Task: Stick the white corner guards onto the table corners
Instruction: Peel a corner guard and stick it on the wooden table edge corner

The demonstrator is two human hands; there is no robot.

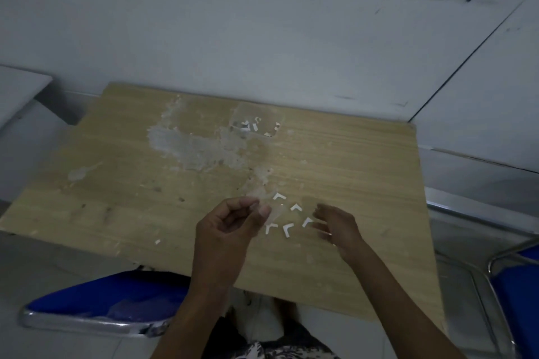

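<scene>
Item: blue chair seat [116, 297], at my lower left, part under the tabletop [87, 178]. Item: worn pale patch [189, 143], mid-surface. Item: my left hand [230, 227], fingers curled, grip pinching a clear backing sheet [274, 213] by its edge. Item: five white corner guards [287, 230] I count on that sheet, just above the wood. Item: my right hand [335, 227], blurred, fingers loose, grip holding nothing. Item: second clear sheet [256, 125], farther back.
</scene>
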